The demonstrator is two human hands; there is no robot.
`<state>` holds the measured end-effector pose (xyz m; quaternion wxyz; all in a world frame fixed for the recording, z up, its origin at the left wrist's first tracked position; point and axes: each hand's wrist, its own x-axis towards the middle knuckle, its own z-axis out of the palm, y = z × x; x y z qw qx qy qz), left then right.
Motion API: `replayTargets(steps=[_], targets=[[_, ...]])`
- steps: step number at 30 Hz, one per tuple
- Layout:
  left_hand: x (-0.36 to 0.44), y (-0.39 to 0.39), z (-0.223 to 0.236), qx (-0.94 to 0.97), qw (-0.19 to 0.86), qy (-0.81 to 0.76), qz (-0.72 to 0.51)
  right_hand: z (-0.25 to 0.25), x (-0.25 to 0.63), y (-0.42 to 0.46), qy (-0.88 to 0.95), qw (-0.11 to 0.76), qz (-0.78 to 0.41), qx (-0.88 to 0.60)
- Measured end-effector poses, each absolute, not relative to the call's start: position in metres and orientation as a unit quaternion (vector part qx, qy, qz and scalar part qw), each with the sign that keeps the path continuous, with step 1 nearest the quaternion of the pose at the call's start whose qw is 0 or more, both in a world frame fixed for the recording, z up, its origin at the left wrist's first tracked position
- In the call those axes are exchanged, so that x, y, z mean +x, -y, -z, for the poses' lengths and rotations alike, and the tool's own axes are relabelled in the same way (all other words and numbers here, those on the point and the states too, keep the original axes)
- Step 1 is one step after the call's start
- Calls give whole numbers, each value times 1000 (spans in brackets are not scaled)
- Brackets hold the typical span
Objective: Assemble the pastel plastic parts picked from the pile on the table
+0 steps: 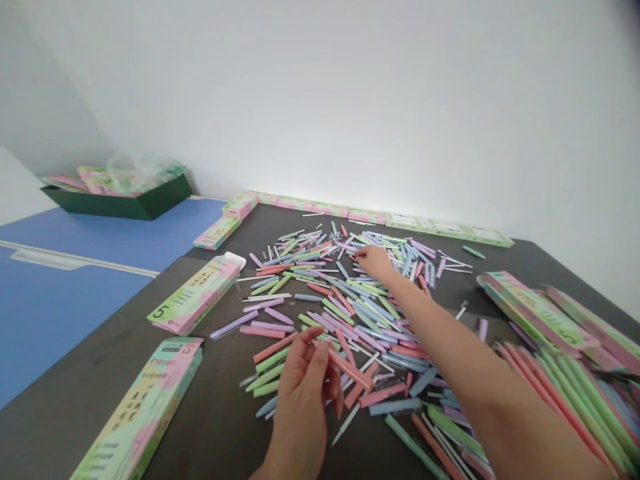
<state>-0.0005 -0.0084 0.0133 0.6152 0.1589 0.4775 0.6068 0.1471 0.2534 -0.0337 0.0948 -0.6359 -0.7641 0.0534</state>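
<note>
From here I count one pink pen (349, 368) pinched in the narrowed fingers of the left hand (300, 407). The right hand (373, 262) touches the pastel pen pile (320, 287) mid-table (75, 400), its grip unclear; three pen boxes (195, 295) lie along the left edge.

a big 5 (159, 311) is printed on the end of the green and pink box (195, 297), but its small words are too tiny to read

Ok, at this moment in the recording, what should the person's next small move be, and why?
Probably the right hand should pinch one pen from the loose pile of pastel pens, since its fingers are right at the pile, while the left hand grips the pink pen.
</note>
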Motion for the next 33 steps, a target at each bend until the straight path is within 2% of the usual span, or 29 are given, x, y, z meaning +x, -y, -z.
replayTargets(steps=[9,15,22,24,26,33], targets=[[-1,8,-13,165,617,-477,-603,41,126,-261,744,139,-106,-646],[-1,8,-13,168,619,-476,-601,31,128,-249,733,236,-200,-606],[-2,9,-12,175,619,-454,-617,2,133,-164,689,361,-427,-461],[-3,8,-11,181,620,-437,-626,-7,136,-128,570,410,-622,-347],[-4,7,-10,178,617,-420,-641,-16,138,-97,487,408,-713,-297],[-7,3,-14,174,598,-389,-679,-30,144,-60,451,375,-765,-265]])
